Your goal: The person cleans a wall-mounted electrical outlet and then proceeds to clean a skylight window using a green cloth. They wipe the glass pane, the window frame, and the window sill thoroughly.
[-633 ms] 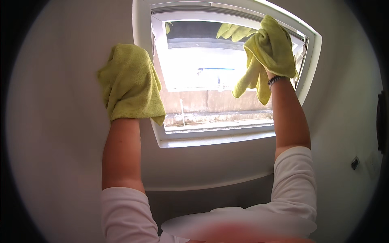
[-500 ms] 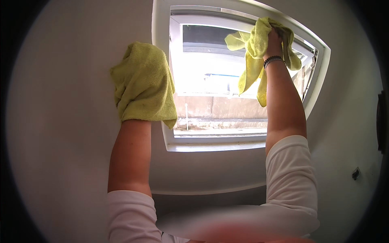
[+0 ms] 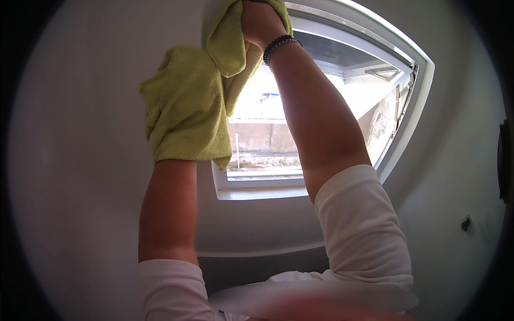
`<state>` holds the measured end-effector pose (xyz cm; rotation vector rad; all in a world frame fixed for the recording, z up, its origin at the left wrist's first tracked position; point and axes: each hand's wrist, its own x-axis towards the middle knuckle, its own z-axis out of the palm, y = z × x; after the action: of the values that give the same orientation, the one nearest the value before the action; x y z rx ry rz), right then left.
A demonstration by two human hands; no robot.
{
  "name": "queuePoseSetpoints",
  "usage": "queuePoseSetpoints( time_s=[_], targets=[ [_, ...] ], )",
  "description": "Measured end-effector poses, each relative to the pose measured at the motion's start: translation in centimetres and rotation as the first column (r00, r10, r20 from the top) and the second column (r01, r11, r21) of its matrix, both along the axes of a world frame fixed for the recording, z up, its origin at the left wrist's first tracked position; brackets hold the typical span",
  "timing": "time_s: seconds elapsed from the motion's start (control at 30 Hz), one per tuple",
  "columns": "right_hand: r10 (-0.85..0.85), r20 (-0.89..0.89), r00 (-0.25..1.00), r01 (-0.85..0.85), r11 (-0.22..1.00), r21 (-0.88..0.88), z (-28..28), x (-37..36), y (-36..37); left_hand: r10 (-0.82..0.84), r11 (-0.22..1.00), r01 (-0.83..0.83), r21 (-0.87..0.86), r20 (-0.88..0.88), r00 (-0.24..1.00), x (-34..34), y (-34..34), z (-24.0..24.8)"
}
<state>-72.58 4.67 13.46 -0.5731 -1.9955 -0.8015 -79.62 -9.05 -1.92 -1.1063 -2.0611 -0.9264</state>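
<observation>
A yellow-green cloth [image 3: 187,107] is draped over my left hand and hides its fingers. Below it, my bare left forearm [image 3: 168,208] shows, held up beside the left edge of the window frame. High at the frame's upper left corner, my right hand [image 3: 262,24] grips a second yellow-green cloth [image 3: 227,45], with the fingertips partly covered. This cloth hangs down past the wrist and overlaps the edge of the first one. A dark beaded bracelet [image 3: 276,48] circles my right wrist.
The white window frame [image 3: 267,190] surrounds a sash tilted outward, with a metal stay [image 3: 409,88] at its right side. Outside is a weathered wall [image 3: 267,139]. A pale wall [image 3: 85,160] lies left. A small dark fixture [image 3: 466,222] sits on the right wall.
My right hand has swept left with its cloth, from the frame's upper right side to its upper left corner. My left hand and its cloth have barely moved.
</observation>
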Motion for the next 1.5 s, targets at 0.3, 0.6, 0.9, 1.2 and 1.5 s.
queuePoseSetpoints(
  time_s=[0.3,0.6,0.9,1.2,1.5],
  targets=[
    [0.385,-0.239,0.892,-0.449,0.817,-0.362,-3.6,8.0,2.4,0.043,0.999,-0.042,-0.026,0.07,0.997,-0.9,-1.0,-0.7],
    [-0.344,0.491,0.801,0.593,0.571,-0.568,-7.6,20.7,7.6,-0.021,1.0,0.02,0.011,0.108,0.994,-0.8,1.3,-0.7],
    [0.095,-0.907,0.411,-0.755,0.594,-0.279,-3.5,19.4,7.3,-0.041,0.999,0.037,0.033,0.123,0.991,-1.2,1.6,-0.2],
    [0.107,-0.345,0.932,-0.018,0.968,0.249,-2.8,7.0,4.4,-0.069,0.997,0.063,0.053,0.124,0.99,-0.9,1.9,-0.3],
    [0.104,-0.089,0.991,-0.108,0.993,-0.043,-0.3,0.4,-1.8,-0.134,0.989,0.123,0.083,0.14,0.981,0.3,0.3,-0.9]
  ],
)
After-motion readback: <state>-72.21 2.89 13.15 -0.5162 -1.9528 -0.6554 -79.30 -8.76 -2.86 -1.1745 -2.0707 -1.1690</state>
